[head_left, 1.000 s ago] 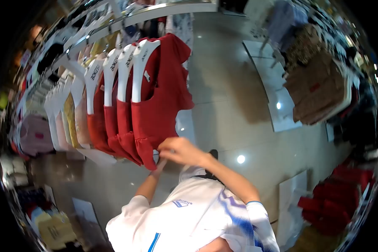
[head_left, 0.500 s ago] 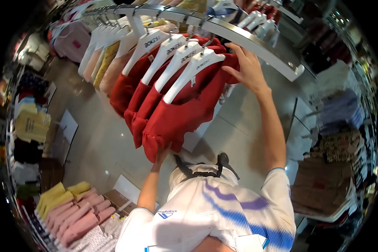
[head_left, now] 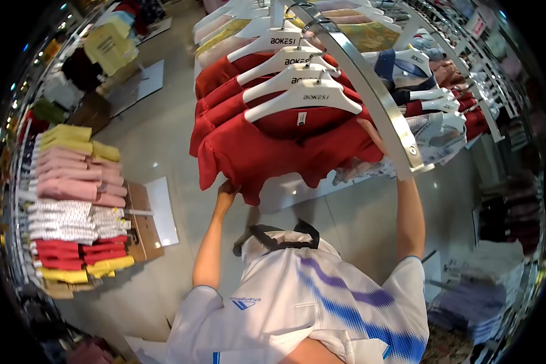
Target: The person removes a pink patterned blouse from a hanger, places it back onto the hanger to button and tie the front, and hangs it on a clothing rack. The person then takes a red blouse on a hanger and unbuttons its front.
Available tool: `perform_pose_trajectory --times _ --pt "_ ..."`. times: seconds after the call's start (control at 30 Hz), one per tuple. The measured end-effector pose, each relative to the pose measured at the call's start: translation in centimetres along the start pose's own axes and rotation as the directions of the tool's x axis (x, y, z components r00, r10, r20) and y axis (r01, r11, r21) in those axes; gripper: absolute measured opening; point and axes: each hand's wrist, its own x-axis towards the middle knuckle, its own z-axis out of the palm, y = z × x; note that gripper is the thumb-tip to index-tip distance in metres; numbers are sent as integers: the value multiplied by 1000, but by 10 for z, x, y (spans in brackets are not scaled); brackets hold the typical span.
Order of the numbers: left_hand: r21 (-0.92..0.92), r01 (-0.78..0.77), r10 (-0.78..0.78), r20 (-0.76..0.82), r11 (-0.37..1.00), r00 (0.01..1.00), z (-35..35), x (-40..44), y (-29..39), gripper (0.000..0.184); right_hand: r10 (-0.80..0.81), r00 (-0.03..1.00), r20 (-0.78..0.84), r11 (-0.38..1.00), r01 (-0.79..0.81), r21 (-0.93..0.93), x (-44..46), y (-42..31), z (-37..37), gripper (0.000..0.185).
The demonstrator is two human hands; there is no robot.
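Note:
Several red tops hang on white BOKESI hangers from a metal rail. The front red top (head_left: 285, 151) faces me, its neck label showing on the front hanger (head_left: 303, 99). At its lower left edge, my left hand (head_left: 227, 190) has its fingers closed on the fabric. My right hand (head_left: 375, 138) is at the top's right shoulder, partly hidden behind the rail (head_left: 370, 85), with its fingers extended against the red cloth.
The rail's end juts out close above my right forearm. Behind it hang a denim-collared garment (head_left: 404, 70) and floral clothes (head_left: 434, 133). Folded pink tops (head_left: 73, 176) and other stacked clothes stand at the left. Blue garments (head_left: 473, 300) hang at the lower right.
The view has turned, and the red tops now face me more squarely. My right hand went from near my left hand up to the shoulder side. My left hand stays at the top's lower edge.

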Motion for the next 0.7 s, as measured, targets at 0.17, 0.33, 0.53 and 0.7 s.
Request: perform_pose_trajectory --times 0.17,0.33,0.53,0.7 --pt "345 82 -60 -71 935 996 12 -30 23 20 -24 997 -71 999 22 -38 2 -5 -10 28" --pt "-113 214 -226 -104 970 969 21 -63 83 31 -118 990 -77 993 120 12 9 -7 -39 25" --pt "-110 135 -156 -214 985 964 45 -97 83 66 -113 992 -60 994 113 -2 -4 -23 -75 21" --pt "-111 206 -196 98 972 976 57 -125 89 49 -97 994 -45 995 95 -35 -37 -40 -93 22"
